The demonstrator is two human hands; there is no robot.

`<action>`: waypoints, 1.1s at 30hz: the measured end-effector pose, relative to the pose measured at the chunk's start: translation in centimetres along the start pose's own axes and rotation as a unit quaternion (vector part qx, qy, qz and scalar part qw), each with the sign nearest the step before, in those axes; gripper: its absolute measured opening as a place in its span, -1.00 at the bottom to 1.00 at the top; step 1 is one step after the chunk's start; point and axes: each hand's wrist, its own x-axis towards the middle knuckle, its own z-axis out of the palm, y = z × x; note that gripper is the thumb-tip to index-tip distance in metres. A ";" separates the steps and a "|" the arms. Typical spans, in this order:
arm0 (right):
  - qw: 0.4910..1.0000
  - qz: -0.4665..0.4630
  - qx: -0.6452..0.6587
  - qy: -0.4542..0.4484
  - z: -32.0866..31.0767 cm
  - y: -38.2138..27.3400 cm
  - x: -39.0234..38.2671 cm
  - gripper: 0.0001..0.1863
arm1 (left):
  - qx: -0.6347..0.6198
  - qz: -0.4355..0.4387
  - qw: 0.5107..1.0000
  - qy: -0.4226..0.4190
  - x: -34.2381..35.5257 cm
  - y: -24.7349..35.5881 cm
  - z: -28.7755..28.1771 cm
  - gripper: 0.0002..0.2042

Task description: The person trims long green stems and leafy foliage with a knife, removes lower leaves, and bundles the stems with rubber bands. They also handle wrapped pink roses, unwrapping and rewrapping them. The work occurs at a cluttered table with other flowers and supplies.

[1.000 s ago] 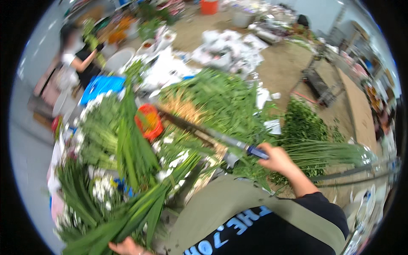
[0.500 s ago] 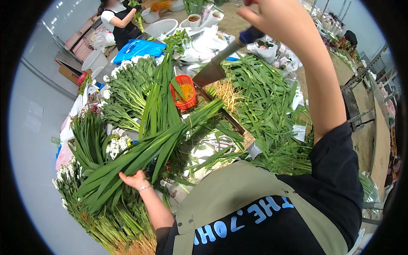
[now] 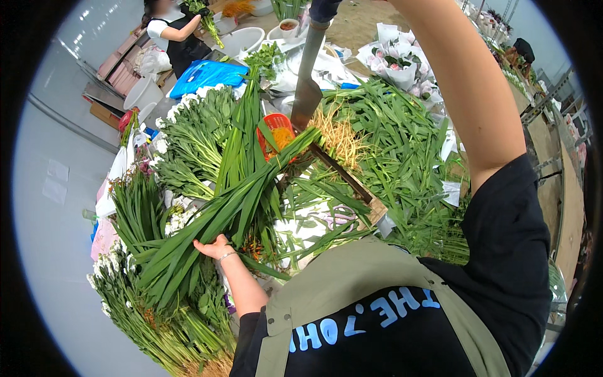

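At the lower left my left hand (image 3: 215,245) is closed around a bundle of long, strap-leaved green stems (image 3: 213,210). The cut ends of the bundle point away to the right, close to a broad metal blade (image 3: 306,94). This blade rises from the far end of a slotted wooden base (image 3: 377,210), like a lever cutter, and its dark handle (image 3: 325,9) runs off the top edge. My right forearm (image 3: 468,81) reaches up there too; the hand itself lies beyond the picture. Behind the stem ends stands a red-orange plastic basket (image 3: 264,139), partly covered by leaves.
Pale stem ends (image 3: 339,135) and many loose leaves (image 3: 402,132) heap right of the base. Purple-handled scissors (image 3: 342,217) lie before it. White-flowered bunches (image 3: 188,129) fill the left. Wrapped bouquets (image 3: 396,60) stand behind. At the far left a person (image 3: 179,34) holds greenery.
My right hand has gone up out of the picture, and the lever blade has swung steeper. My view has shifted slightly; my left hand still holds the bundle.
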 end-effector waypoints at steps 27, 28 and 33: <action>0.859 0.225 0.204 -0.412 21.5 2.8 -54.5 -0.55 | -0.025 -0.029 0.998 -0.057 -4.2 2.8 1.1 -0.58; 0.860 0.206 0.213 -0.416 21.0 3.0 -54.1 -0.53 | -0.017 -0.019 0.995 -0.093 -4.4 3.5 1.3 -0.58; 0.931 0.065 0.210 -0.291 21.1 1.9 -45.4 -0.51 | 0.009 -0.026 0.974 -0.225 -6.4 9.7 3.6 -0.57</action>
